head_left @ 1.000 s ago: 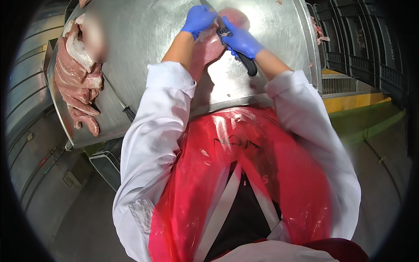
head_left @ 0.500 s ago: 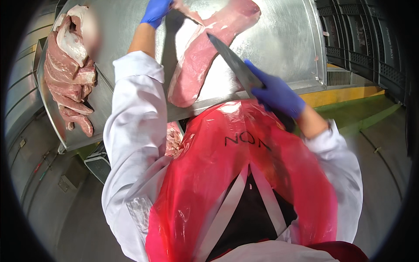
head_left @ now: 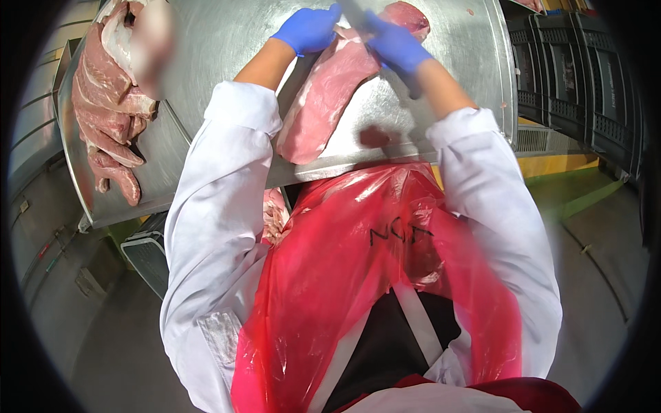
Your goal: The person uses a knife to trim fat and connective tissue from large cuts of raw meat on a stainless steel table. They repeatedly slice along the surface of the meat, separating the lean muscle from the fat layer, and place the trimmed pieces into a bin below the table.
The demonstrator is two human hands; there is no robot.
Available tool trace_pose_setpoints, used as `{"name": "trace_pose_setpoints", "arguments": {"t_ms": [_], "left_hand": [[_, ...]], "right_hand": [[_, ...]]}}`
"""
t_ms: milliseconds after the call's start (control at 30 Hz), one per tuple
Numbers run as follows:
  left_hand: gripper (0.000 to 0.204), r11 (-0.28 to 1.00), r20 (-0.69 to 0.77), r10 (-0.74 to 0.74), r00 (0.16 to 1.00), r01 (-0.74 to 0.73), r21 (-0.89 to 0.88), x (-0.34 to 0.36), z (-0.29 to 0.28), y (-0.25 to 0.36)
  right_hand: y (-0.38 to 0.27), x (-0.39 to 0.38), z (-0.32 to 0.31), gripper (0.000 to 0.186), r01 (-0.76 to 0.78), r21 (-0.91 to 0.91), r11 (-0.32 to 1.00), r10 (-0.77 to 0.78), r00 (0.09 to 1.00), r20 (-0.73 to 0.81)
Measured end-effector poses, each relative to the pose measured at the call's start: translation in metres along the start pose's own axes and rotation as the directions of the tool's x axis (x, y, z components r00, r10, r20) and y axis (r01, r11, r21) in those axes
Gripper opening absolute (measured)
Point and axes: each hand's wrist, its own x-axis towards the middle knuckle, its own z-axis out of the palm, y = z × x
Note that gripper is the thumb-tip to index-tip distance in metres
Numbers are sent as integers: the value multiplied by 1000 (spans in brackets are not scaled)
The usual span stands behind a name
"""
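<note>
The far edge of the bench [head_left: 227, 48] is cut off above, as is the tip of the blurred knife [head_left: 353, 15]. The right hand [head_left: 399, 43], also blurred, hides part of the pink meat slab [head_left: 323, 103]; the meat pile [head_left: 113, 96] at the left edge is partly blurred out.

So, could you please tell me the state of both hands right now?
Left hand: closed, at the pink meat slab; whether it pinches anything cannot be told.
Right hand: closed, holding the knife.
</note>
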Motion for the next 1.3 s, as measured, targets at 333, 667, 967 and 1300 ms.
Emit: {"name": "trace_pose_setpoints", "arguments": {"t_ms": [333, 667, 967, 1300], "left_hand": [[30, 997, 6, 65, 998, -65, 40, 1, -39, 36], [20, 997, -194, 52, 980, -61, -40, -42, -76, 13], [19, 996, -394, -38, 918, 2, -91, -125, -106, -6], [17, 989, -527, -126, 840, 66, -131, -199, -138, 16]], "right_hand": [[-36, -37, -6, 72, -108, 168, 980, 74, 978, 195], [-64, -69, 28, 67, -78, -6, 997, 77, 967, 243], [-95, -106, 25, 66, -25, -200, 979, 114, 887, 447], [-79, -109, 43, 68, 54, -173, 983, 55, 822, 567]]}}
